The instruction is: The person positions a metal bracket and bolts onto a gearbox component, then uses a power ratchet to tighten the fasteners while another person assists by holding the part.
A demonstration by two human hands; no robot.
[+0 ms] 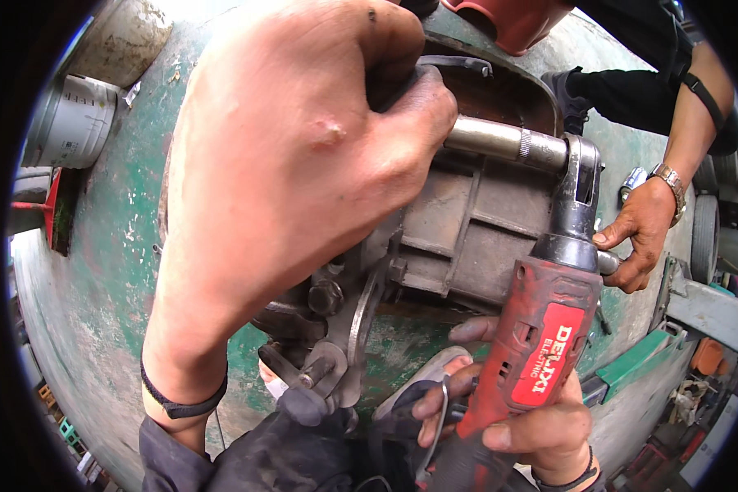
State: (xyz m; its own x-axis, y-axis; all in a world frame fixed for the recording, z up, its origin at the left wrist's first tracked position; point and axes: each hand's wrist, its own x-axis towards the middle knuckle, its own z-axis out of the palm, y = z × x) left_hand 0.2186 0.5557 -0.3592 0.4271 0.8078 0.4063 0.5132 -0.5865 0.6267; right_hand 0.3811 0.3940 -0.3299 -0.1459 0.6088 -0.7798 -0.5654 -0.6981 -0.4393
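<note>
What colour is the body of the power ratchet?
The ratchet body is red with dark smudges, best in the head view.

The power ratchet (529,324) is showing scuffed, matt plastic. The socket bar (500,141) is presenting smooth, glossy metal. The casting (504,238) is exhibiting rough, dull metal, and the floor (123,246) is showing worn paint.

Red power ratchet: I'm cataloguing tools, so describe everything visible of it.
The power ratchet has a scuffed, grimy red body, seemingly plastic, with a red label, dark handle and dark metal neck. Its shiny forked head carries a silvery socket piece, whose far end the left hand holds. It slants up rightward, the right hand around its lower part. Another person's hand is close beside the neck.
</note>
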